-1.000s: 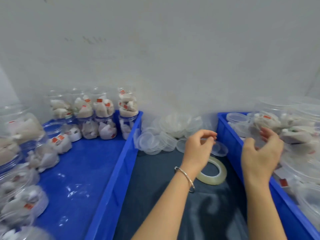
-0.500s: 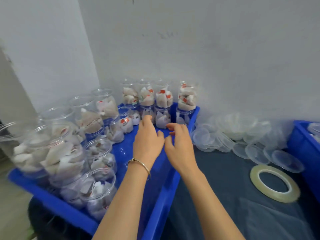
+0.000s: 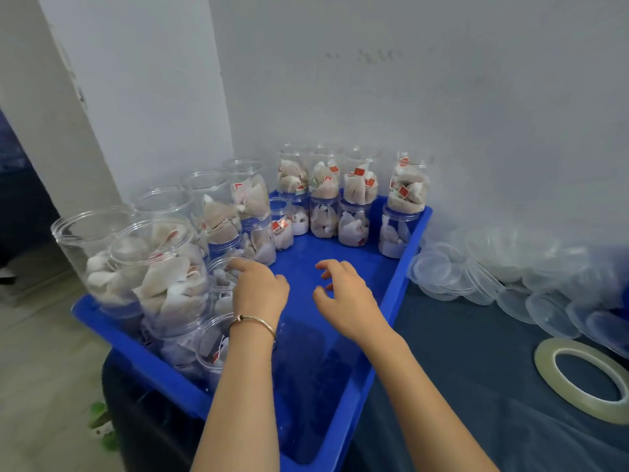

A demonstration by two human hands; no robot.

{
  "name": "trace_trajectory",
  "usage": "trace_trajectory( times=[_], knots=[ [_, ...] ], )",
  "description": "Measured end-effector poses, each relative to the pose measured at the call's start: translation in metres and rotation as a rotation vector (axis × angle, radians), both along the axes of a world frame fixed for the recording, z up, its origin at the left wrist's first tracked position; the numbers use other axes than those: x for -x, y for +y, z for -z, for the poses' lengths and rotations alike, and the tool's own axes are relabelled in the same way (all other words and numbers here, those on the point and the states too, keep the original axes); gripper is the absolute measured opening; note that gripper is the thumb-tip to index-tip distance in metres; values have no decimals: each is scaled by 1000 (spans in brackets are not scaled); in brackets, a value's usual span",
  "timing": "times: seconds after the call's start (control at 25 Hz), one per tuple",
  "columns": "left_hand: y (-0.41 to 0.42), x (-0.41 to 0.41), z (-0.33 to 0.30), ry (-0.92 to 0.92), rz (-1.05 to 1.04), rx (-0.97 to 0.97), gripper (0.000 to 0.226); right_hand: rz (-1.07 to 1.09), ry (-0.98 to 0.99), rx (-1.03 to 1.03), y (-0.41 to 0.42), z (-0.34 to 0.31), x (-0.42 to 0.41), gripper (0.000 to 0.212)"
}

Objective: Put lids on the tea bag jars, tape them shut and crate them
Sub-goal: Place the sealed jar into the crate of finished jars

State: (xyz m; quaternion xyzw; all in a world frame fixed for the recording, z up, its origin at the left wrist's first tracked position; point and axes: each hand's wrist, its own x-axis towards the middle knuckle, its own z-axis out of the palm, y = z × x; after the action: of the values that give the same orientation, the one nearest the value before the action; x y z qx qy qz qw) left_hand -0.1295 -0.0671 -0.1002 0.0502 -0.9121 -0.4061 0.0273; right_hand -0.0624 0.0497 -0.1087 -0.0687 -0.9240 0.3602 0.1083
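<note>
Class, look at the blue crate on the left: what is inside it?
Inside the blue crate stand clear jars of tea bags, stacked two high along the back and left. The middle floor is bare. Both forearms hide part of the near floor.

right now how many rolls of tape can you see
1. The tape roll lies flat on the dark cloth at the right, beside the blue crate, with the loose lids behind it. Others may lie outside the view.

Plain pale grey wall (image 3: 442,80) behind, with a white pillar (image 3: 136,97) jutting out on the left. Dark blue cloth covers the desk (image 3: 476,386); light floor (image 3: 41,369) below left.
</note>
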Motion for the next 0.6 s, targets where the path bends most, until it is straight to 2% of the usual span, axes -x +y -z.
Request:
trace_trajectory(
  times=[0.08, 0.2, 0.32, 0.4, 0.48, 0.56, 0.6],
  knots=[
    [-3, 9, 2, -118, 44, 77, 43, -8, 2, 2, 1, 0, -2, 42],
    [-5, 15, -4, -192, 152, 255, 4, -9, 15, 12, 4, 0, -5, 41],
    [-3, 14, -11, -181, 208, 500, 7, -8, 27, 10, 5, 2, -5, 40],
    [0, 16, -15, -141, 177, 500, 18, -11, 46, 3, 4, 4, -5, 39],
    [5, 11, -24, -184, 179, 482, 21, -8, 75, 9, 5, 5, -4, 40],
    [14, 5, -30, -181, 219, 377, 24, 11, 141, 30, 7, 7, -4, 44],
    [18, -1, -35, -80, 235, 287, 25, 31, 197, 44, 8, 7, -5, 50]
  ],
)
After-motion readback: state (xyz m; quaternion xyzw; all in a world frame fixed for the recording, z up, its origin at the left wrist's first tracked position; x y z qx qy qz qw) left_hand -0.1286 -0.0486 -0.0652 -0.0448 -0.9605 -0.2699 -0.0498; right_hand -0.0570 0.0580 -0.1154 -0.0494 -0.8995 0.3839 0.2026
